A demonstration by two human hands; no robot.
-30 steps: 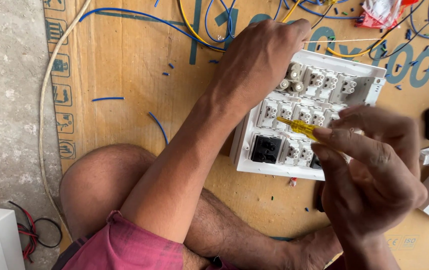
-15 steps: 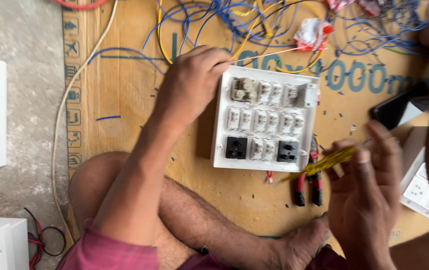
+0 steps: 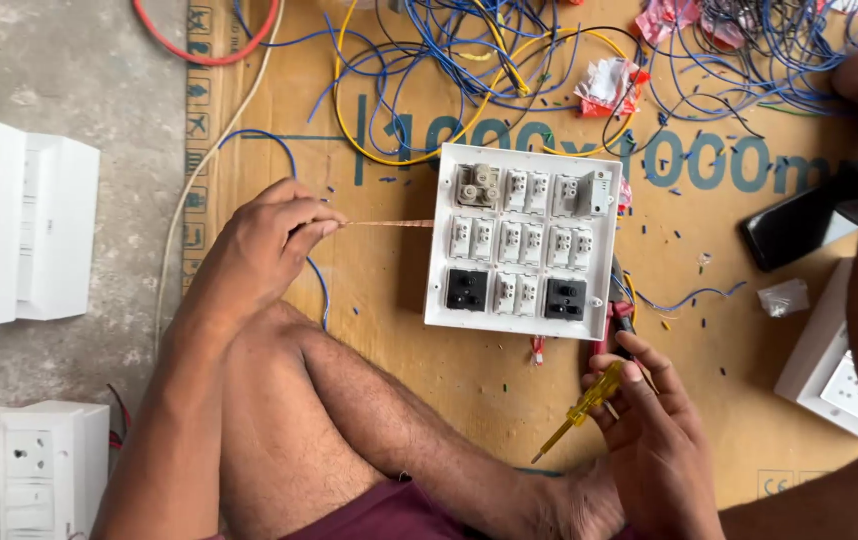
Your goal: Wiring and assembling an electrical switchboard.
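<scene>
Two hands worked apart: left hand [image 3: 267,240] pinched a thin copper wire [image 3: 389,223] taut beside the switchboard [image 3: 524,240], right hand [image 3: 649,430] gripped a yellow screwdriver [image 3: 581,408].

switch panel [image 3: 522,242] on cardboard sheet [image 3: 399,330], wire tangle [image 3: 509,60] behind, left hand [image 3: 264,245] left, screwdriver [image 3: 579,410] perhaps before

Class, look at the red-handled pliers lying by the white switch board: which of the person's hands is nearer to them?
Right. The right hand, holding a yellow screwdriver, sits just below the pliers; the left hand is far across the switch board.
</scene>
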